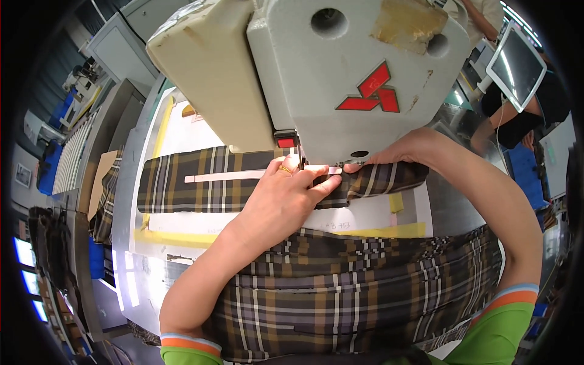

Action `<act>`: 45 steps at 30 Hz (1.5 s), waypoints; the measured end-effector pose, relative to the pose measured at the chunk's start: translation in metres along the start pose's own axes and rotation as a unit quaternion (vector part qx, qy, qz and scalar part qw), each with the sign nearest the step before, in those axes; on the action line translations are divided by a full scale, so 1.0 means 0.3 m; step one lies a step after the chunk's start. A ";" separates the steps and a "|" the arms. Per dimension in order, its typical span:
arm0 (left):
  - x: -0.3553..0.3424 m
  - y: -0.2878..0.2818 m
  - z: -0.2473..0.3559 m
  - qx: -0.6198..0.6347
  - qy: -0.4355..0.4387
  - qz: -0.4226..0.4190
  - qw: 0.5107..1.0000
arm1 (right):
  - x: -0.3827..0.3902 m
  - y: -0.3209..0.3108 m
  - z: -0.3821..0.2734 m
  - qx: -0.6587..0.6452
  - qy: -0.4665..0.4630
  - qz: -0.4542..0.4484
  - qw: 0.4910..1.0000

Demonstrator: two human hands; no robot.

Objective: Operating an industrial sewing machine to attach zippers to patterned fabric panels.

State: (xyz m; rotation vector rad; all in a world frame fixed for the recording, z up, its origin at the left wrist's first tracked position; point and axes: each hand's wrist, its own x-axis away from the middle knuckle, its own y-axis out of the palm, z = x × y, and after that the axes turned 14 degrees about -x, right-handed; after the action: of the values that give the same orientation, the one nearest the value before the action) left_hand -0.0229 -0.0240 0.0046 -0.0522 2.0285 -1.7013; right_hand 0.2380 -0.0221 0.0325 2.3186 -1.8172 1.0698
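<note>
Under the sewing machine head (pixel 365 73) lies a dark plaid fabric piece (pixel 201 193), with a narrow pale strip (pixel 225 176) running lengthwise along it. My left hand (pixel 286 193) rests on the fabric just in front of the needle area, its fingers apart and pressing down beside the strip; a ring is on one finger. Close to the needle on the right, my right hand (pixel 389 151) grips the far edge of the fabric, which folds up below it. The machine head hides part of its fingers. A larger gathered plaid cloth (pixel 365 286) lies between my forearms.
White template sheets edged with yellow tape (pixel 176 236) lie on the metal table (pixel 143 274). More plaid pieces (pixel 106 207) hang at the left table edge. A white-framed screen (pixel 516 67) stands far right, near another person (pixel 483 18).
</note>
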 end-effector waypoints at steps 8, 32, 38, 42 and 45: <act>0.001 -0.008 -0.005 -0.009 -0.001 -0.010 1.000 | 0.079 -0.004 -0.057 -0.043 -0.133 -0.058 0.988; 0.005 -0.012 -0.004 0.024 -0.012 -0.006 1.000 | 0.064 0.002 -0.105 0.038 0.088 0.026 0.995; 0.008 -0.014 -0.006 0.027 -0.013 -0.009 1.000 | 0.044 -0.002 -0.098 0.039 0.107 0.036 0.993; 0.006 -0.017 0.000 0.015 -0.011 -0.017 1.000 | 0.045 -0.025 -0.090 0.045 0.116 0.051 0.991; 0.001 -0.017 0.001 0.015 -0.007 -0.024 1.000 | 0.052 -0.039 -0.041 -0.077 -0.023 -0.046 0.996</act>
State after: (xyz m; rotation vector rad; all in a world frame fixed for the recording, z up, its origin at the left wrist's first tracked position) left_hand -0.0245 -0.0255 0.0093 -0.1021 2.0061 -1.7563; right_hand 0.2434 -0.0269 0.0543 2.3290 -1.7223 0.8382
